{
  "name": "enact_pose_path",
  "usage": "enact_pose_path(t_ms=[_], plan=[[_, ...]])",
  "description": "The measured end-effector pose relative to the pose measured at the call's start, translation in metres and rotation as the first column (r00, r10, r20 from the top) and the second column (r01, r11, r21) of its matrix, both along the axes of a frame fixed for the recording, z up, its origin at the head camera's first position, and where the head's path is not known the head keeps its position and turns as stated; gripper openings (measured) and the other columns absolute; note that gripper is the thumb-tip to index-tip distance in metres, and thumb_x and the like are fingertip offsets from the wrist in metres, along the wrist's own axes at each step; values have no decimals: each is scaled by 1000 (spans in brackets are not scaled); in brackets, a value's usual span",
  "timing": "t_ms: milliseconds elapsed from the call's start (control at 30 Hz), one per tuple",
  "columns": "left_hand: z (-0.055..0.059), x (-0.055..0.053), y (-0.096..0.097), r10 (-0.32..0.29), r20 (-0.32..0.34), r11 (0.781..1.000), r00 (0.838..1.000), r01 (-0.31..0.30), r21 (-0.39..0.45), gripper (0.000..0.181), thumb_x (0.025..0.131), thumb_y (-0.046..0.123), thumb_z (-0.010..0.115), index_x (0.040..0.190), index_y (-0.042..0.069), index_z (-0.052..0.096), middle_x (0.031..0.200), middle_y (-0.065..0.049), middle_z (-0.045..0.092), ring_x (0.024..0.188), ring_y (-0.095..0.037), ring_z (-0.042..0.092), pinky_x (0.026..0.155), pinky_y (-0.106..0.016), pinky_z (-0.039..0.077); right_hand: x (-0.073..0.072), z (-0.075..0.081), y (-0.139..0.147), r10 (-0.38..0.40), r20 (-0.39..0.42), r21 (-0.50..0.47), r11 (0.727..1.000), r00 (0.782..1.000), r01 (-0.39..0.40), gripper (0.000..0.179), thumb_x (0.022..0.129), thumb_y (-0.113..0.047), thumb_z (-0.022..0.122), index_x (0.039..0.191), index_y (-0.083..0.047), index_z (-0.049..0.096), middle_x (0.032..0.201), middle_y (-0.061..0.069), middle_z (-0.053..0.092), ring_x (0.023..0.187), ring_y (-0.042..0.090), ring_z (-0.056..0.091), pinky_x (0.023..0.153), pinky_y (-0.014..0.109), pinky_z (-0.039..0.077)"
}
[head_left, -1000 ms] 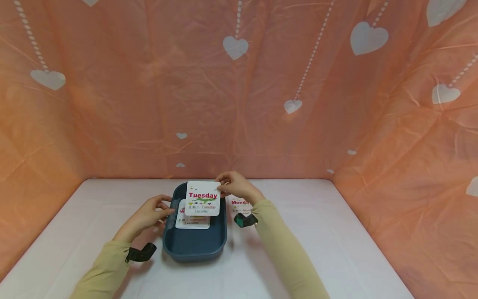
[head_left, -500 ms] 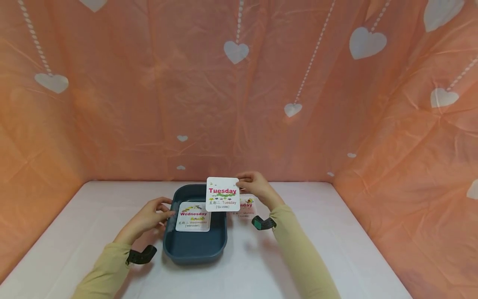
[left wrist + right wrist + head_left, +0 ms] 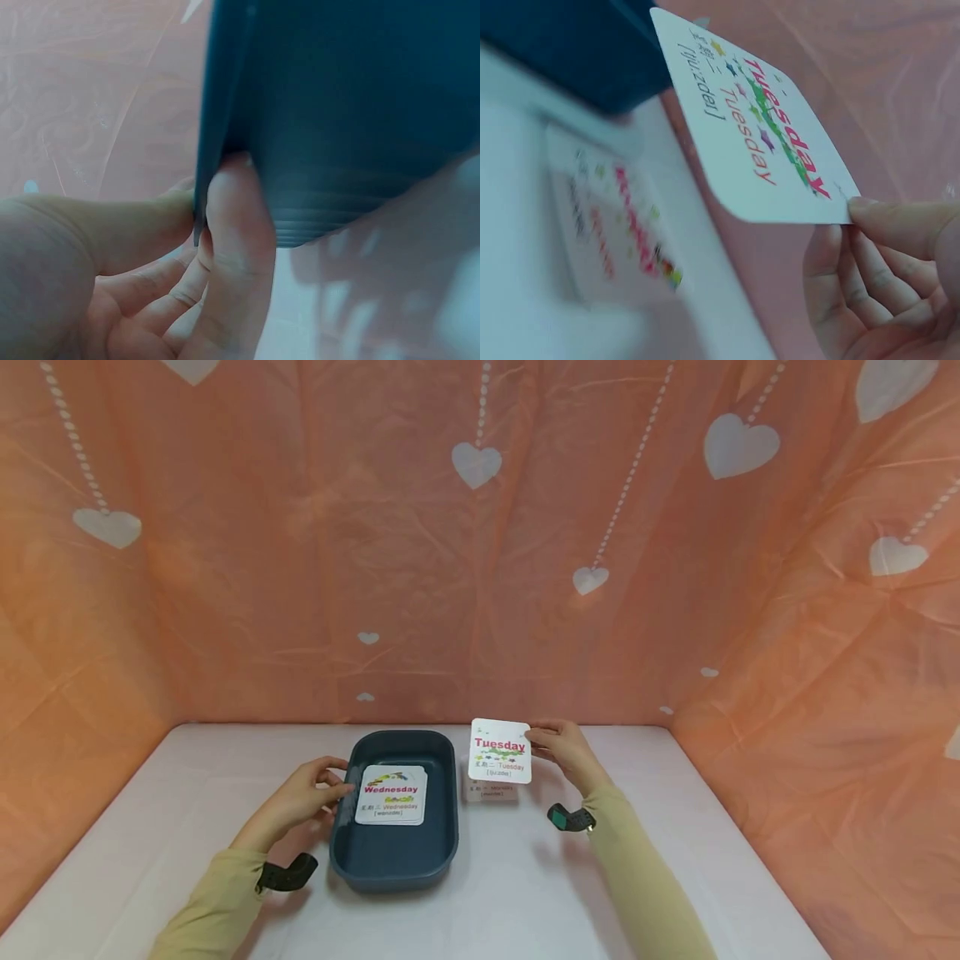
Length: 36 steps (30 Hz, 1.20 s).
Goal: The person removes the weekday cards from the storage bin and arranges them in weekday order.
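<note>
A white flashcard printed "Tuesday" [image 3: 500, 752] is pinched at its upper right corner by my right hand [image 3: 566, 750], held above the table. Beneath it on the white table lies the "Monday" card [image 3: 491, 791], partly covered in the head view; the right wrist view shows more of that Monday card [image 3: 615, 225], blurred. My left hand [image 3: 303, 797] grips the left rim of a dark blue tray [image 3: 393, 864], thumb and a finger on either side of the wall in the left wrist view. Inside the tray rests a "Wednesday" card [image 3: 391, 795] with a card edge showing under it.
The white table [image 3: 637, 877] runs back to an orange curtain [image 3: 405, 568] with white hearts, which also closes in both sides. Each wrist wears a black band [image 3: 287, 872].
My right hand has carried the Tuesday card rightward, from over the tray to over the Monday card. The Wednesday card is now uncovered. My left hand keeps its grip on the tray.
</note>
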<state>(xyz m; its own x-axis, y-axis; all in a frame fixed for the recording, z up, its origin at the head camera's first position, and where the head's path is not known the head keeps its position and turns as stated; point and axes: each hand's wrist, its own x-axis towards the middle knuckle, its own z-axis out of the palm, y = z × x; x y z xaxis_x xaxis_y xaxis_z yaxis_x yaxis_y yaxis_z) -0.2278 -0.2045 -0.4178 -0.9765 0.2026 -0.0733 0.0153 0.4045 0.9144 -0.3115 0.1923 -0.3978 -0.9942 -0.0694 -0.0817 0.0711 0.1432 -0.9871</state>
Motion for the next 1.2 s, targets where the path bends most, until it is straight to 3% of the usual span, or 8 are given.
enact_pose_path(t_ms=[200,433,800,1200], plan=[[-1,0,0,4,7,1000,1000,-4,15,46,93,5,60,130,-12,40,85,-17,58,63,-20,56,54,-34,53,1,-19,24,-47,44,-6,999,998,47,34,90,-6,64,120,9,59,114,19,61,93,20,63,82,32,52],[-1,1,-1,9,1,1000,1000,-9,11,46,92,5,61,130,-13,40,85,-18,58,63,-20,56,55,-34,54,0,-31,47,-50,62,72,996,997,45,37,93,-7,61,126,9,55,122,22,57,100,19,59,89,36,49],[1,1,2,22,20,1000,1000,-22,16,46,92,5,61,130,-12,41,85,-15,58,64,-20,57,54,-34,53,-10,-37,72,-84,99,124,990,992,71,39,94,-7,60,128,10,53,121,23,57,92,17,61,79,29,53],[2,2,2,25,10,1000,1000,-25,2,46,92,5,61,130,-11,41,85,-14,58,64,-20,57,56,-35,53,-13,-44,78,-126,157,131,986,979,106,35,94,-4,59,125,11,54,121,25,56,96,22,59,80,30,52]])
